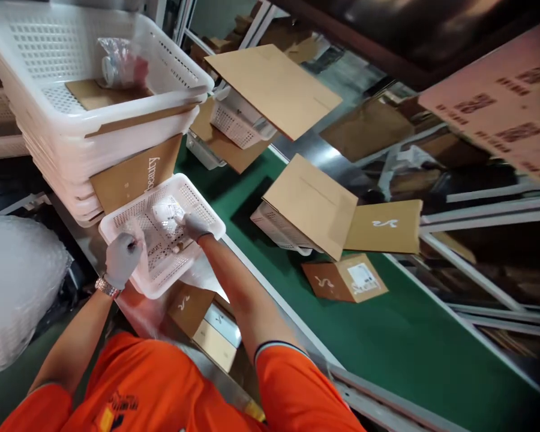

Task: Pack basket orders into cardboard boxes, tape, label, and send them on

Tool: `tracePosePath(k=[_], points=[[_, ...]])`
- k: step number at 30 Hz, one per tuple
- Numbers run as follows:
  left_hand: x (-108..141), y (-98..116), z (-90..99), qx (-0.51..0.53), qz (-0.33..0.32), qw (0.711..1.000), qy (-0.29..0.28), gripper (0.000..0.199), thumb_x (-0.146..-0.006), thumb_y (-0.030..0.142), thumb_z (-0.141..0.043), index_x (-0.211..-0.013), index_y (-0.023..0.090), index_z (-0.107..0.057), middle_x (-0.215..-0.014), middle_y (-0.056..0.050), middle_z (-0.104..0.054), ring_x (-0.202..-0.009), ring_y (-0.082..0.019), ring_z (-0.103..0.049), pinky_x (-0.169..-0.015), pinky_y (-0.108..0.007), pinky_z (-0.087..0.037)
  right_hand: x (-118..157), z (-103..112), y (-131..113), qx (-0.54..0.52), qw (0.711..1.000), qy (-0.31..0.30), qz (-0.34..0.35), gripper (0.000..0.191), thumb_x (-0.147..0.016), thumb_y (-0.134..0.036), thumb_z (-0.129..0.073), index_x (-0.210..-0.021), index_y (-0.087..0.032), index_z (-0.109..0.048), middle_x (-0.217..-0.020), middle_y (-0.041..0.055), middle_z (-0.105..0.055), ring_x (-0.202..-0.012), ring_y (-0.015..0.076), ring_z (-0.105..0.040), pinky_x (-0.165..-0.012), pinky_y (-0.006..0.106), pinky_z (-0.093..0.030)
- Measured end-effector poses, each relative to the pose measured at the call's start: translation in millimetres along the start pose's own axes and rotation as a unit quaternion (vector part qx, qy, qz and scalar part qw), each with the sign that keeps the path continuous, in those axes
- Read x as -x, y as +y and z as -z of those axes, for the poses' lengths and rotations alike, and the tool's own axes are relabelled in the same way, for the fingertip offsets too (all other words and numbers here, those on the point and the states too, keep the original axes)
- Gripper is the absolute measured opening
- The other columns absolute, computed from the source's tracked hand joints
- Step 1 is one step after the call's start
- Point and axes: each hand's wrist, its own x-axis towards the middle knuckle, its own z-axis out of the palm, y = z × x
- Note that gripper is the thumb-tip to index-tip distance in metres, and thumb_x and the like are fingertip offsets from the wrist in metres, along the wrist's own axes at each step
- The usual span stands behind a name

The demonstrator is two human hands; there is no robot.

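Observation:
A white perforated basket (162, 288) stands in front of me with both gloved hands at it. My left hand (123, 259) is at its near left side, fingers pinched on crumpled clear plastic wrap (137, 231). Inside the basket's far end lies a shiny clear plastic packet with white in it (166, 210). My right hand (195, 227) reaches over the right rim, its fingers closed on the edge of this packet. A small light-brown item (177, 247) lies in the basket below the right hand. Glare blurs the details of the packet.
Tall stacked white baskets (90, 123) rise at the left, a brown "beauty" carton (137, 174) leaning there. Bubble wrap (20, 288) sits left. An open carton (189, 309) is below. The green conveyor (409, 348) carries cardboard-topped baskets (281, 231) and a labelled box (346, 279).

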Motion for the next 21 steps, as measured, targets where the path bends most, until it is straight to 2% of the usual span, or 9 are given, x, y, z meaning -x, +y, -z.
tracePosePath(k=[3, 6, 8, 10, 11, 12, 16, 19, 21], points=[[-11.4, 9.3, -6.1, -0.028, 0.014, 0.999, -0.027, 0.038, -0.097, 0.029, -0.072, -0.065, 0.023, -0.051, -0.075, -0.005, -0.067, -0.071, -0.019, -0.060, -0.066, -0.032, -0.037, 17.3, 10.2, -1.1, -0.087, 0.996, 0.014, -0.011, 0.024, -0.106, -0.029, -0.065, -0.116, -0.010, -0.075, -0.105, 0.0170, -0.079, -0.100, 0.0269, -0.072, -0.095, 0.038, -0.057], [-25.1, 25.5, -11.6, -0.032, 0.004, 0.998, -0.057, 0.043, -0.098, 0.033, -0.072, -0.062, 0.023, -0.049, -0.073, -0.006, -0.067, -0.069, -0.019, -0.059, -0.066, -0.032, -0.036, 72.4, 29.0, -2.7, -0.239, 0.970, 0.019, 0.036, 0.040, -0.112, -0.047, -0.053, -0.123, -0.013, -0.072, -0.101, 0.0109, -0.078, -0.088, 0.0219, -0.071, -0.082, 0.033, -0.058], [-31.9, 40.1, -15.0, -0.024, -0.017, 0.997, -0.076, 0.044, -0.097, 0.033, -0.072, -0.061, 0.023, -0.048, -0.070, -0.006, -0.065, -0.068, -0.019, -0.056, -0.066, -0.032, -0.033, 126.4, 38.4, -6.4, -0.386, 0.915, -0.044, 0.105, 0.051, -0.107, -0.061, -0.060, -0.125, -0.016, -0.073, -0.094, 0.0062, -0.075, -0.080, 0.0199, -0.070, -0.074, 0.032, -0.058], [-35.1, 57.0, -17.8, -0.012, -0.035, 0.994, -0.100, 0.045, -0.097, 0.034, -0.071, -0.061, 0.023, -0.048, -0.066, -0.004, -0.062, -0.065, -0.018, -0.052, -0.064, -0.033, -0.029, 180.6, 39.7, -12.3, -0.510, 0.834, -0.137, 0.159, 0.058, -0.097, -0.066, -0.075, -0.128, -0.017, -0.075, -0.085, 0.0024, -0.072, -0.075, 0.0190, -0.069, -0.069, 0.031, -0.057], [-35.3, 65.8, -18.6, -0.006, -0.043, 0.992, -0.114, 0.046, -0.098, 0.036, -0.070, -0.060, 0.023, -0.047, -0.063, -0.003, -0.060, -0.064, -0.017, -0.050, -0.063, -0.033, -0.027, 203.4, 36.8, -15.4, -0.544, 0.805, -0.168, 0.167, 0.060, -0.094, -0.065, -0.080, -0.131, -0.018, -0.075, -0.084, 0.0015, -0.071, -0.074, 0.0184, -0.068, -0.066, 0.030, -0.056], [-34.5, 74.4, -18.9, 0.000, -0.051, 0.990, -0.130, 0.048, -0.099, 0.038, -0.069, -0.060, 0.023, -0.047, -0.061, -0.002, -0.058, -0.062, -0.017, -0.049, -0.062, -0.033, -0.026, 221.8, 32.2, -18.0, -0.559, 0.792, -0.182, 0.163, 0.062, -0.092, -0.064, -0.084, -0.134, -0.020, -0.075, -0.083, 0.0005, -0.071, -0.072, 0.0176, -0.068, -0.064, 0.029, -0.055], [-22.3, 103.0, -14.2, -0.021, -0.115, 0.978, -0.176, 0.046, -0.100, 0.038, -0.069, -0.059, 0.022, -0.053, -0.060, -0.003, -0.060, -0.061, -0.017, -0.050, -0.062, -0.032, -0.024, 256.8, 7.6, -19.0, -0.599, 0.788, -0.103, 0.100, 0.074, -0.089, -0.059, -0.087, -0.151, -0.023, -0.070, -0.081, -0.0021, -0.069, -0.066, 0.0155, -0.065, -0.059, 0.027, -0.051], [-6.2, 115.3, -7.1, -0.074, -0.176, 0.967, -0.170, 0.032, -0.096, 0.027, -0.069, -0.065, 0.021, -0.066, -0.072, -0.008, -0.073, -0.067, -0.019, -0.058, -0.063, -0.033, -0.027, 270.4, -4.9, -14.5, -0.636, 0.768, -0.031, 0.068, 0.082, -0.089, -0.055, -0.082, -0.162, -0.023, -0.063, -0.088, -0.0004, -0.071, -0.064, 0.0156, -0.063, -0.056, 0.028, -0.049], [5.9, 120.4, -3.4, -0.099, -0.208, 0.960, -0.156, 0.027, -0.097, 0.022, -0.067, -0.071, 0.020, -0.073, -0.079, -0.010, -0.079, -0.071, -0.021, -0.063, -0.064, -0.033, -0.030, 283.6, -8.9, -13.4, -0.633, 0.771, 0.012, 0.071, 0.085, -0.091, -0.054, -0.078, -0.167, -0.023, -0.058, -0.088, -0.0008, -0.071, -0.063, 0.0151, -0.060, -0.056, 0.028, -0.048]])
